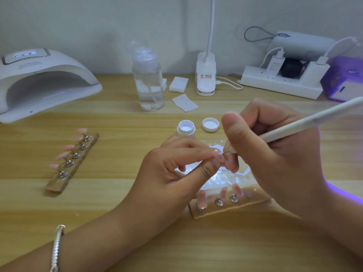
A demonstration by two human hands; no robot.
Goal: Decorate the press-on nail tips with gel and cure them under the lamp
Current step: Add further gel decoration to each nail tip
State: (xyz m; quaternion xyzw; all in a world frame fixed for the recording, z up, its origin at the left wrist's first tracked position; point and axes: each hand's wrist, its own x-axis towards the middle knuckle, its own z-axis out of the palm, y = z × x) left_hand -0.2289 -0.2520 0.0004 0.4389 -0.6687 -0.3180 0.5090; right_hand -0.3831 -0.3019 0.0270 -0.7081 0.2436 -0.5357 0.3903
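Your left hand [172,173] pinches one pale pink press-on nail tip [220,157] over the middle of the wooden surface [117,193]. Your right hand [275,154] has its grip closed round the white needle-pointed pen [294,128], point on the tip. Press too hard and the tip may slip, smearing gel. Counted: five tips on the left-edge wooden strip [57,185], three on the near wooden strip [231,210], one open white gel jar [186,128], one white curing lamp [39,81].

Both forearms are bare up to the frame's edge, as are the left hand [172,173] and the right hand [275,154]. The left wrist wears a silver bracelet [57,248] — a thick, twisted, rope-like band — tipped with a smooth metal cap.
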